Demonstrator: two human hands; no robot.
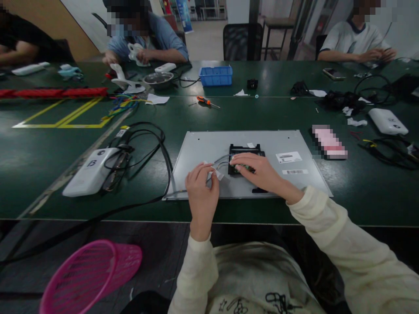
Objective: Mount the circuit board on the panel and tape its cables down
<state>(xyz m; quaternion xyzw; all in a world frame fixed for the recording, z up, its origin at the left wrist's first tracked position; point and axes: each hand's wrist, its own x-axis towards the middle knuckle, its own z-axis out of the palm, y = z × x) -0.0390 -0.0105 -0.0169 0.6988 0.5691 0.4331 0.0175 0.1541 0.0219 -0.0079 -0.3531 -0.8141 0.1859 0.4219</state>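
A flat grey metal panel (209,146) lies on the green table in front of me, with two white labels on its right part. Near its middle sits a black frame (244,148) around a circuit board, partly covered by my right hand (253,166). That hand's fingers reach over the board's left side, where thin grey wires (224,160) come out; what its fingertips grip is hidden. My left hand (203,187) is closed in a pinch on a small white piece of paper or tape (216,173), beside the wires at the panel's front.
To the left lie a white power bank (91,172) and a looped black cable (160,139). A pink phone (329,141) is right of the panel. Further back are an orange screwdriver (204,100) and a blue bin (216,76). A pink basket (114,261) stands below; several people sit opposite.
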